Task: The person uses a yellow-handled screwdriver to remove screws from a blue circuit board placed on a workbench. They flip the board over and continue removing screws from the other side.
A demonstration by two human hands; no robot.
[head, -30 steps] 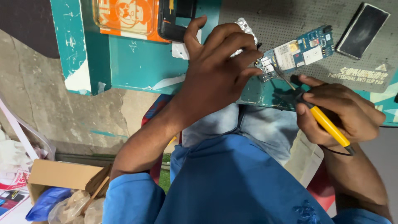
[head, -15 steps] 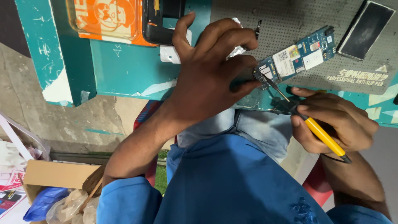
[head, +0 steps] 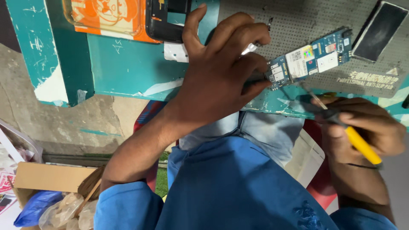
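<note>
- Blue circuit board [head: 309, 59], long and narrow with small white and silver parts on it, lies slantwise on a grey perforated mat [head: 298, 21] at the near edge of the teal worktop [head: 123, 64].
- Left hand [head: 217, 81] reaches over the worktop from below; its fingers [head: 251, 79] are curled together and press on the lower left end of the board, pinning it to the mat.
- Right hand [head: 366, 127] sits just below and to the right of the board, off the worktop edge, with its fingers clamped round a screwdriver [head: 341, 125] that has a yellow handle and a dark collar.
- Thin metal shaft of the screwdriver slants up and left, and its tip stands near the lower edge of the board; the blur hides whether it touches.
- Dark phone screen [head: 379, 32] with a pale rim lies on the mat at the upper right, well apart from both hands.
- Black phone frame [head: 166, 21] rests above the left hand's thumb, partly over an orange printed sheet [head: 110, 19].
- White scrap of paper [head: 175, 52] lies on the worktop just left of the left hand.
- Blue sleeves and a blue shirt fill the lower middle of the view, with pale jeans beneath the worktop edge.
- Cardboard box [head: 47, 176] with a blue bag [head: 36, 204] and clear plastic sits on the floor at the lower left.
</note>
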